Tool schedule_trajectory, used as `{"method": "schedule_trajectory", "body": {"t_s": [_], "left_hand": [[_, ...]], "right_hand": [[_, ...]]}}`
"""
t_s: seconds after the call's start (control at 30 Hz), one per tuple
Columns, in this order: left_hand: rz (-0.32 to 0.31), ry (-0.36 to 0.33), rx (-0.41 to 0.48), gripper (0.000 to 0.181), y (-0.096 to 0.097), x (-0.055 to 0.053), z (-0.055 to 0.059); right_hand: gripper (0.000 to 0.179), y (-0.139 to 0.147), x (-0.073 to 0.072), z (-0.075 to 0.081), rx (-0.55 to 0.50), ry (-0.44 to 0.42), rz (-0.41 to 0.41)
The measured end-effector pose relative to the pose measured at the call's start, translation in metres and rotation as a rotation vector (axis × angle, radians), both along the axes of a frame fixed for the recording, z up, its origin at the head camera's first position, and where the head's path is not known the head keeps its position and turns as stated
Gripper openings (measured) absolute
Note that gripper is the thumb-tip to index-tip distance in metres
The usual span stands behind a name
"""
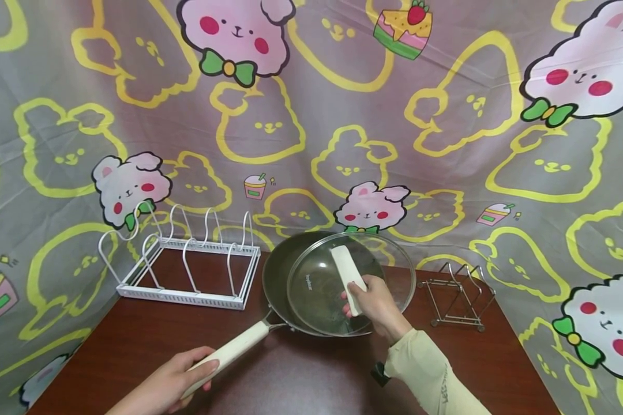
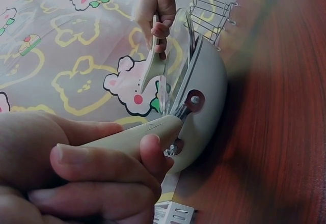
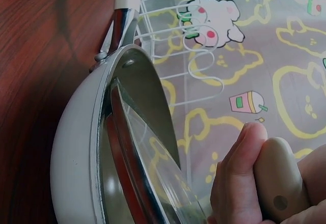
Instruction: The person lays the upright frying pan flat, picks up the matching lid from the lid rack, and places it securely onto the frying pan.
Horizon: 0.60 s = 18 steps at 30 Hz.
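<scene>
A wok-like frying pan (image 1: 276, 282) with a cream handle sits on the table, its pale outside showing in the left wrist view. My left hand (image 1: 179, 380) grips the pan's handle (image 1: 239, 344) near its end. Over the pan, shifted to the right, is a clear glass lid (image 1: 311, 305) with a metal rim. The fingers of my right hand (image 1: 376, 302) are wrapped around the lid's cream handle (image 1: 346, 271). In the right wrist view the lid (image 3: 153, 158) is tilted, its near edge dipping inside the pan's rim while the other side rises past it.
A white wire rack (image 1: 187, 297) with upright loops stands at the back left. To the right is a smaller metal wire rack (image 1: 457, 300). A patterned cloth (image 1: 311, 104) hangs behind the brown table (image 1: 291, 380). A small dark object (image 1: 380, 373) shows beside my right sleeve.
</scene>
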<state>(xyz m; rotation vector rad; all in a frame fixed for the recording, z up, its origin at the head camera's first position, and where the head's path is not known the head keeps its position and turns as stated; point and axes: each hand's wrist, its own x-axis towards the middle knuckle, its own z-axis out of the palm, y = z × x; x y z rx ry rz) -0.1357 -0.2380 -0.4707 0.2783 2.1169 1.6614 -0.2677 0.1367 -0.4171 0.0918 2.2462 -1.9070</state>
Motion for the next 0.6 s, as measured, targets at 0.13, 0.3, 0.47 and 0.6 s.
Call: {"method": "schedule_trajectory", "body": {"t_s": [0.13,0.3,0.47,0.6], "left_hand": [[-0.009,0.02,-0.004,0.032,-0.0007,0.0005,-0.001],[-0.009,0.025,-0.022,0.032,-0.0011,0.0002,0.0],[-0.009,0.02,-0.02,0.032,-0.0009,0.0004,0.0004],[-0.015,0.021,-0.025,0.032,-0.0009,0.0,0.0015]], "right_hand": [[0.027,-0.0004,-0.0008,-0.0011,0.004,-0.008,-0.006],[0.026,-0.0005,-0.0012,-0.0013,0.003,-0.002,0.008],[0.026,-0.0012,-0.0005,-0.0007,-0.007,0.004,0.016],[0.026,-0.0014,0.0,-0.0011,-0.007,0.0,0.007]]}}
